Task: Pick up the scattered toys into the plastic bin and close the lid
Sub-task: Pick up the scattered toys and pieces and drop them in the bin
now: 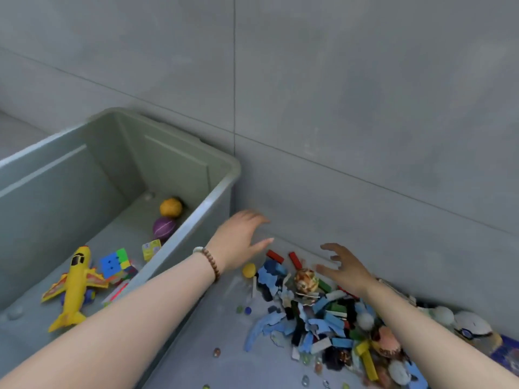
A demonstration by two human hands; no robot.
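Leftmost, the lidless plastic bin (216, 189) holds a toy plane (74, 287) and balls (170, 207). Beside it the left hand (238, 241) and right hand (348, 272) hover apart, fingers spread, empty. Scattered toys (323, 318) heap on the floor (213, 327) at their five o'clock, stretching ten-to-four; the right hand is nearer.

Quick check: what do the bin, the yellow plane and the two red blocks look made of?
Bin: smooth grey-green plastic, sheen along the rim. Yellow plane: probably moulded plastic, glossy highlights. Red blocks: flat-sided, matte; painted wood or plastic, cannot tell.
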